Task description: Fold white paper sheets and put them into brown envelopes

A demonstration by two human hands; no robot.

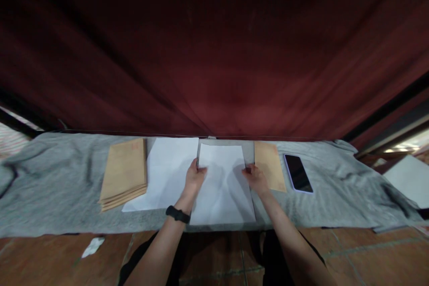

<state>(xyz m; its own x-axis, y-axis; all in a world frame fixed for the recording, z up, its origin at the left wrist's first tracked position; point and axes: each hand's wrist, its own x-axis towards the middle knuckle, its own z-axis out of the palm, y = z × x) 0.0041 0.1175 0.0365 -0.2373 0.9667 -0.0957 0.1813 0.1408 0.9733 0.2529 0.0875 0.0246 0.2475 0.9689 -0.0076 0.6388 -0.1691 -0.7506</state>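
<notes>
A white sheet of paper [223, 187] lies in front of me, its near edge close to the front of the grey cloth. My left hand [195, 178] grips its left edge, thumb on top and fingers underneath. On the opposite edge my right hand [255, 178] pinches the sheet, its fingers partly hidden. More white paper [167, 170] rests to the left, partly beside my left hand. Farther left is a stack of brown envelopes [124, 167]. A single brown envelope [271, 165] lies flat beside and partly beneath my right hand.
A phone [298, 173] with a light purple case lies right of the single envelope. Grey cloth [335, 187] covers the long narrow surface. Behind it hangs a dark red curtain [228, 76]. A crumpled white scrap [93, 246] is on the tiled floor [368, 254].
</notes>
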